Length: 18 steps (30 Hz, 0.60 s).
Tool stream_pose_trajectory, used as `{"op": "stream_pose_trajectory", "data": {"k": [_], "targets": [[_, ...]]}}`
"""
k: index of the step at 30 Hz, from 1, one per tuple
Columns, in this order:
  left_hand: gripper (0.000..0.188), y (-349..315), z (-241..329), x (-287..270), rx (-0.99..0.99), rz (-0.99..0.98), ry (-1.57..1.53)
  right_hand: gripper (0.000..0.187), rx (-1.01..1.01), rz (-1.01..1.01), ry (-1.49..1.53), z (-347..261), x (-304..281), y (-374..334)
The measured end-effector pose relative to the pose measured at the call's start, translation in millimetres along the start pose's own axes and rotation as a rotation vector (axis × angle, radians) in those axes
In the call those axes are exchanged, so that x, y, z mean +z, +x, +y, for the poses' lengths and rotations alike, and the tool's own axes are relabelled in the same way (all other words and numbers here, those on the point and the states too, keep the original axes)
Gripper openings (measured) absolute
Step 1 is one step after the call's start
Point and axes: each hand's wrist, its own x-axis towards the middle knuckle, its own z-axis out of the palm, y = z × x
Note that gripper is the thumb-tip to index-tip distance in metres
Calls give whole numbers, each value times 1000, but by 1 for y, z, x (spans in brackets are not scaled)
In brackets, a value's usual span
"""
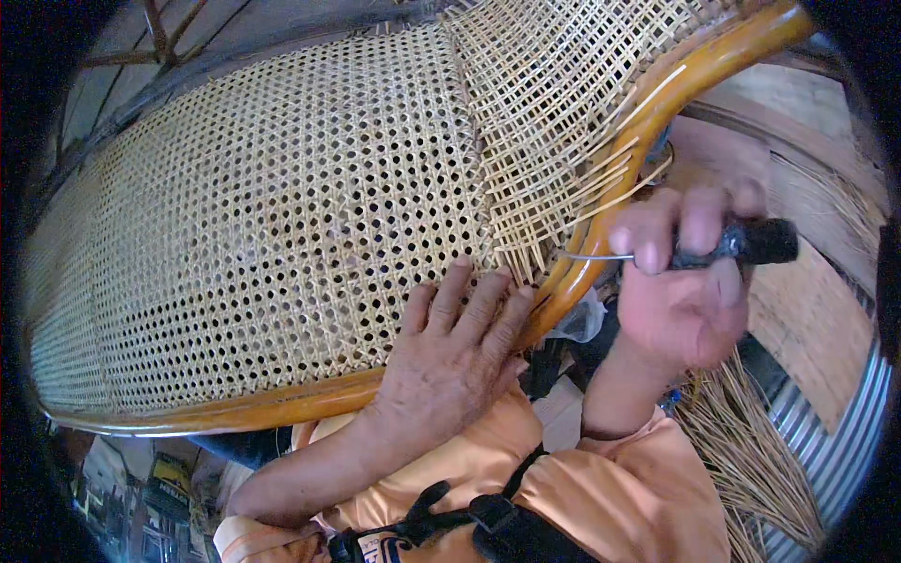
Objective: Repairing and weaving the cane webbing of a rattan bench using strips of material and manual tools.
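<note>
A woven cane panel (272, 206) with an open hole pattern fills much of the view, set in a glossy curved rattan frame (310, 399). On its lower right part lies my left hand (450, 342), fingers spread flat near the frame's bend. My right hand (690, 272), a little blurred, is wrapped round an awl with a black handle (765, 244). The awl's thin, slightly curved metal shaft points left toward the frame's edge. Loose cane strand ends (610, 178) stick out over the frame above the awl's tip. Whether the tip touches the weave I cannot tell.
A bundle of long, thin dry strands (751, 460) lies at the lower right, beside a corrugated metal sheet (859, 422). A flat wooden board (812, 328) lies right of my right hand. Wooden beams (160, 42) show at the upper left.
</note>
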Motion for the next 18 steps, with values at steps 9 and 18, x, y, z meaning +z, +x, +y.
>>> {"op": "stream_pose_trajectory", "data": {"k": [9,18], "targets": [[65,6,-4,-4,11,-98,15,28,144,315,-108,40,14,7],[62,10,-6,-3,66,-124,21,21,226,307,-456,48,15,12]]}}
